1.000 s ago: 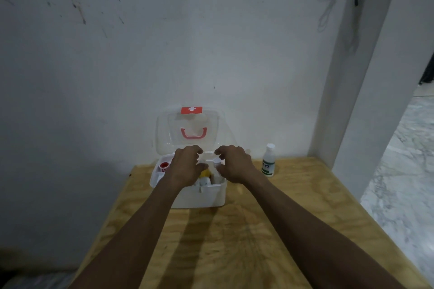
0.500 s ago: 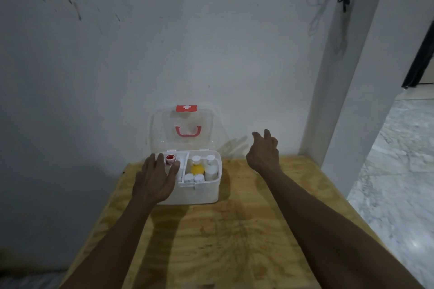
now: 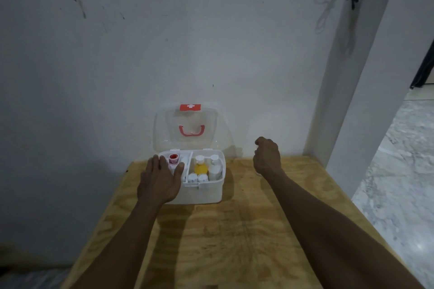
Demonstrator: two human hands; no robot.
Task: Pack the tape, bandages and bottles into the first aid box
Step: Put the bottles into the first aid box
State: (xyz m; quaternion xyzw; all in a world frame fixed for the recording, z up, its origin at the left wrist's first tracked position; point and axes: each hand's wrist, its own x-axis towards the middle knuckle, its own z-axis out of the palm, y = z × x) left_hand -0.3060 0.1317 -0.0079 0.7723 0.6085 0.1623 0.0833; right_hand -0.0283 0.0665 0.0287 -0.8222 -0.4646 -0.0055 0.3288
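A person's left hand (image 3: 162, 183) lies flat and open on the near-left corner of the first aid box (image 3: 206, 192), gripping nothing, while the right hand (image 3: 266, 157) curls loosely closed to the right of the box near the wall; whether it has hold of the last bottle cannot be told, since the hand hides that spot. The box sits at the far edge of the wooden table (image 3: 234, 241), its clear lid (image 3: 190, 126) propped open against the wall. Inside, a red-capped item (image 3: 173, 159) occupies the left compartment; a yellow bottle (image 3: 201, 168), a white bottle (image 3: 215, 169) and two small white caps (image 3: 198, 178) fill the right. This looks like the final bottle's collection; next, the hand must carry it into the box. A second earlier both hands were over the box and a white bottle stood uncovered right of it.
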